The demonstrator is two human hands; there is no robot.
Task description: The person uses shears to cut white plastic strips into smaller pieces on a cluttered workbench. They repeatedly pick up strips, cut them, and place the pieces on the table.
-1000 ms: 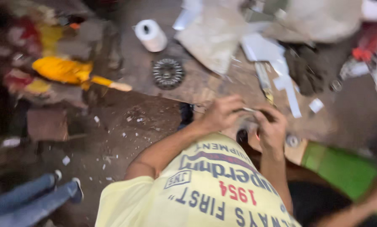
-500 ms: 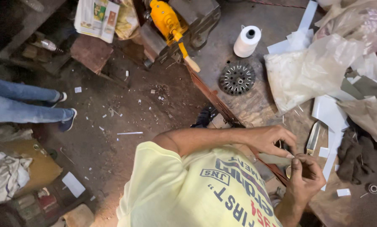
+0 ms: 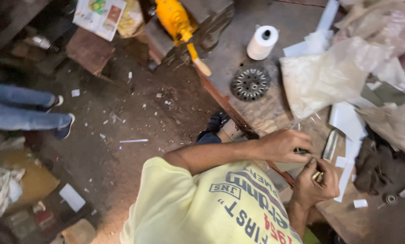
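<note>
Broadly, the worn brown counter [image 3: 275, 113] carries everything, and both hands work at its near edge. Up and to the right of the grip lies a crumpled sheet of cloudy plastic [image 3: 329, 77]. Well away to the upper left, a yellow power tool with a pale wooden handle [image 3: 177, 20] hangs over the counter's far end. A white spool of thread [image 3: 262, 42] stands straight above the grip, and a round dark metal disc with slots around its rim [image 3: 250, 82] lies flat between the spool and the hands. Flat white paper strips [image 3: 347, 122] are scattered just to the right of the grip.

The left hand [image 3: 284, 145] is curled closed with its fingertips turned towards the right hand [image 3: 317, 183]. The right hand is pinched shut on a small pale piece [image 3: 317, 175], held just above the counter edge between thumb and fingers. Whether the left grip also holds that piece, or a dark bit of its own, cannot be told.

The piece looks very light and thin. It is probably stiff enough to keep its shape but easy to bend or drop, so a fingertip pinch on its flat sides near one end seems the right hold, with the other end free.
</note>
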